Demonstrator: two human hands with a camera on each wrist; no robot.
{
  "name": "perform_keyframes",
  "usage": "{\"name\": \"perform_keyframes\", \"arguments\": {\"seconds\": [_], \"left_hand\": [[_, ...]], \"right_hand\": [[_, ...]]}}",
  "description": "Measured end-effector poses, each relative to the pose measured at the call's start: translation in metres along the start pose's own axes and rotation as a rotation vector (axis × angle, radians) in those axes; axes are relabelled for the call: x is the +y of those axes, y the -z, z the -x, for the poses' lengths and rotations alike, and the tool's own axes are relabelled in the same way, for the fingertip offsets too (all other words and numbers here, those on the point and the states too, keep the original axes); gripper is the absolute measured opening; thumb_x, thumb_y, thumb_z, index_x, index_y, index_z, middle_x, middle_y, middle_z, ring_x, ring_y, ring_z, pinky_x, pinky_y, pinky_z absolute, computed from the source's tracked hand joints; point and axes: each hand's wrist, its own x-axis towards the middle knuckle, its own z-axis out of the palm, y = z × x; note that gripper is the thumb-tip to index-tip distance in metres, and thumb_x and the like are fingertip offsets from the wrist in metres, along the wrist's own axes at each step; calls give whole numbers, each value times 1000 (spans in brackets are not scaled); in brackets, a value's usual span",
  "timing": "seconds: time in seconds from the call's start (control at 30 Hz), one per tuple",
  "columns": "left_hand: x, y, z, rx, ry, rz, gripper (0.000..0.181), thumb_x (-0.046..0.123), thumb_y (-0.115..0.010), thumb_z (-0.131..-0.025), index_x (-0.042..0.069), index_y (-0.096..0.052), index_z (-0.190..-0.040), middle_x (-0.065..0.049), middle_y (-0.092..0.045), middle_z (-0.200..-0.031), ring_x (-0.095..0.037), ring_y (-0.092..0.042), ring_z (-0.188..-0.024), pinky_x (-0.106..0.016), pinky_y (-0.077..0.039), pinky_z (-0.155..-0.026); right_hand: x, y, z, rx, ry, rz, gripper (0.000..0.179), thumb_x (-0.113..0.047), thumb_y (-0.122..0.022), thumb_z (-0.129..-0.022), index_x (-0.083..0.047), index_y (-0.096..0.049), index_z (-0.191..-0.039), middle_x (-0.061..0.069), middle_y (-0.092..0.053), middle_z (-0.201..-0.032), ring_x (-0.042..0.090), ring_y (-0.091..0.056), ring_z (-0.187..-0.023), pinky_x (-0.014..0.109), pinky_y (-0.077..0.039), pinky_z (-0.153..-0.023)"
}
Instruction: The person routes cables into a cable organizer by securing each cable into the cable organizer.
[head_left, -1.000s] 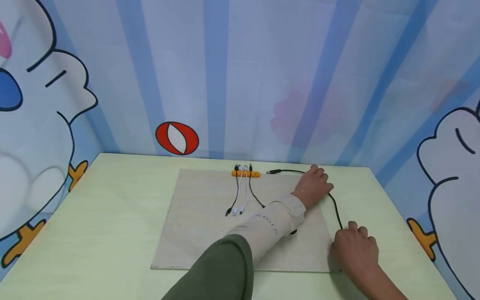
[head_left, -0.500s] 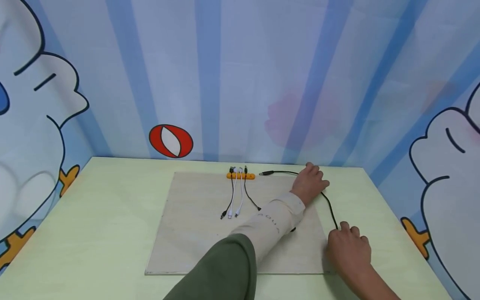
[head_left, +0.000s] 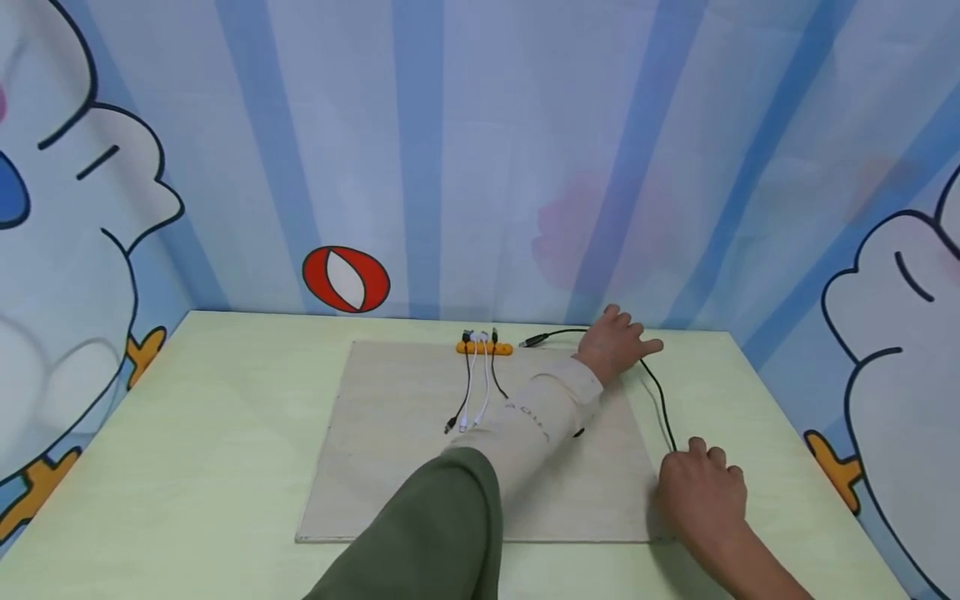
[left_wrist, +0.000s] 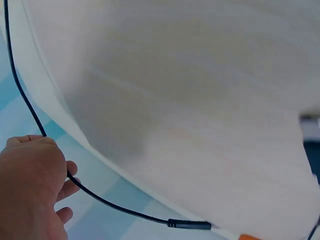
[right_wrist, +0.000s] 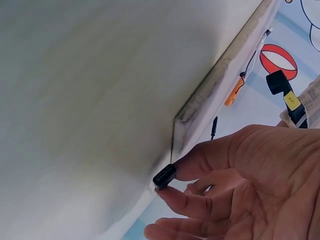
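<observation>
A black cable (head_left: 660, 398) runs along the right side of the table from one hand to the other. At its middle, the left hand (head_left: 617, 343) holds it beyond the board's back right corner; the cable passes between thumb and fingers in the left wrist view. Its far plug (left_wrist: 190, 224) lies by the board's back edge. The right hand (head_left: 703, 492), near the board's front right corner, pinches the small black connector (right_wrist: 165, 176) at the cable's other end between thumb and index finger. Left of the far plug sits an orange cable holder (head_left: 506, 349) with several black and white cables.
A thin pale board (head_left: 397, 467) lies on the light yellow table (head_left: 217, 442). Short cables (head_left: 486, 387) hang from the holder onto the board. The left sleeve (head_left: 517, 433) crosses over the board. A patterned blue curtain (head_left: 495, 167) stands behind the table.
The left hand has shifted slightly toward the back of the table, drawing the cable's middle with it, and one finger now sticks out to the right. The right hand stays nearly in place.
</observation>
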Motion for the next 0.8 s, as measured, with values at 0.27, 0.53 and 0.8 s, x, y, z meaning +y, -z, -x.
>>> {"name": "perform_keyframes", "arguments": {"seconds": [0.27, 0.53, 0.8], "left_hand": [[-16, -1, 6, 16, -29, 109, 59, 17, -43, -123, 47, -26, -172, 5, -42, -170, -16, -63, -131, -36, -58, -107], [-27, -6, 10, 62, -50, 96, 61, 19, -44, -124, 50, -27, -174, 4, -38, -177, -18, -60, -143, -36, -59, -112], [-43, -12, 17, 80, -73, 71, 58, 19, -46, -123, 47, -31, -172, 3, -42, -174, -18, -61, -138, -34, -61, -102]], "right_hand": [[-3, 8, -9, -93, -77, -41, 25, -12, -64, -98, 2, -72, -79, 28, -59, -94, 49, -58, -90, 65, -51, -80], [-7, 9, -13, -130, -104, -14, 33, -20, -64, -102, 5, -72, -82, 28, -59, -94, 47, -58, -90, 66, -52, -84], [-12, 12, -11, -90, -63, -13, 35, -19, -60, -104, 4, -69, -79, 27, -58, -90, 46, -57, -85, 64, -52, -79]]}}
